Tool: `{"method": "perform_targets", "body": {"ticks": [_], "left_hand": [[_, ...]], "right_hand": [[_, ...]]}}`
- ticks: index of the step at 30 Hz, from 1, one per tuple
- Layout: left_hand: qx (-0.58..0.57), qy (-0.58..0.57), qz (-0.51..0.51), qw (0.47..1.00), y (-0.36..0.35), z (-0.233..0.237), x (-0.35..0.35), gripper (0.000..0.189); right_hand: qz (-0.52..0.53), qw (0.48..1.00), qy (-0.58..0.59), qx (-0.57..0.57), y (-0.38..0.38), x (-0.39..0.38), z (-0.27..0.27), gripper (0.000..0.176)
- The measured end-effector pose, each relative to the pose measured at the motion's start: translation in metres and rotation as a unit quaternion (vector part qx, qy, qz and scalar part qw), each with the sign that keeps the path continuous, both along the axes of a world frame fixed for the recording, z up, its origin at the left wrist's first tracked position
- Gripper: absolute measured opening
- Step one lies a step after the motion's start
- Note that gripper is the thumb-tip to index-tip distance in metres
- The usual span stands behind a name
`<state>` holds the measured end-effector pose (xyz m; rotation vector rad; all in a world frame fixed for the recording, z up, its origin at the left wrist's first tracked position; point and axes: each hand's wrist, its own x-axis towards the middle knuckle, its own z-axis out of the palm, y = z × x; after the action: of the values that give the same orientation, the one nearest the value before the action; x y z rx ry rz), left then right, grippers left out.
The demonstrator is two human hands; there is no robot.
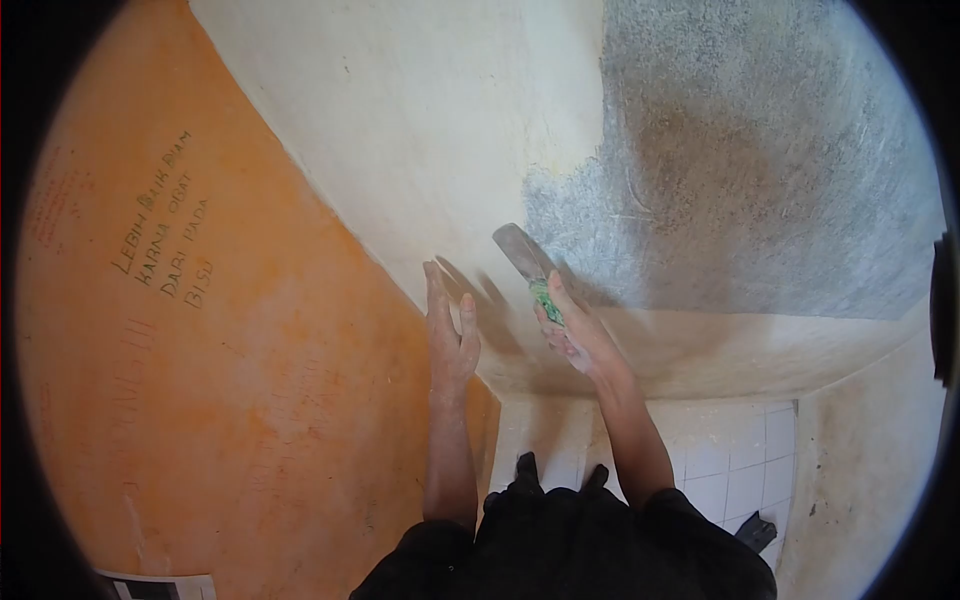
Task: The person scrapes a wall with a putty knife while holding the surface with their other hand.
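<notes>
My right hand (588,342) grips a putty knife (522,254) by its green handle, thumb laid along the top. Its broad, worn blade points up and to the left, overlapping the lower left edge of the grey bare patch (740,190) on the wall. To the left, my left hand (453,340) is held up with fingers stretched and thumb apart, holding nothing. It is close to the corner where the off-white wall (440,130) meets the orange wall (250,360). Pale dust coats both hands.
Handwriting in dark and red ink marks the orange wall. Below lies a white tiled floor (710,490), where my dark shoes (527,466) show. A black object (757,532) rests on the tiles at right, near another pale wall (850,480).
</notes>
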<state>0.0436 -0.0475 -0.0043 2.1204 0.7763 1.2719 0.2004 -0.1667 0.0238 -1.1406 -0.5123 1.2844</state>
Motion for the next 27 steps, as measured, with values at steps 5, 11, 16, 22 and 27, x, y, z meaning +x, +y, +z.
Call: {"method": "perform_targets", "body": {"ticks": [5, 11, 16, 22, 27], "left_hand": [[-0.112, 0.025, -0.030, 0.993, 0.001, 0.010, -0.023, 0.063], [-0.100, 0.011, -0.043, 0.994, -0.006, 0.003, -0.025, 0.062], [-0.098, 0.019, -0.085, 0.991, -0.027, -0.010, -0.021, 0.055], [-0.201, -0.060, -0.196, 0.958, -0.080, 0.001, 0.039, 0.044], [-0.197, -0.173, -0.132, 0.956, -0.093, 0.008, 0.058, 0.037]], "right_hand": [[-0.011, 0.995, 0.094, -0.006, -0.037, 0.008, -0.033, 0.056], [0.017, 0.993, 0.113, 0.032, -0.014, 0.003, -0.021, 0.055], [0.002, 0.993, 0.111, 0.048, -0.024, 0.008, -0.039, 0.053], [-0.126, 0.985, 0.066, 0.096, -0.007, -0.032, -0.017, 0.052], [-0.198, 0.933, -0.252, 0.163, 0.000, -0.023, -0.017, 0.043]]}}
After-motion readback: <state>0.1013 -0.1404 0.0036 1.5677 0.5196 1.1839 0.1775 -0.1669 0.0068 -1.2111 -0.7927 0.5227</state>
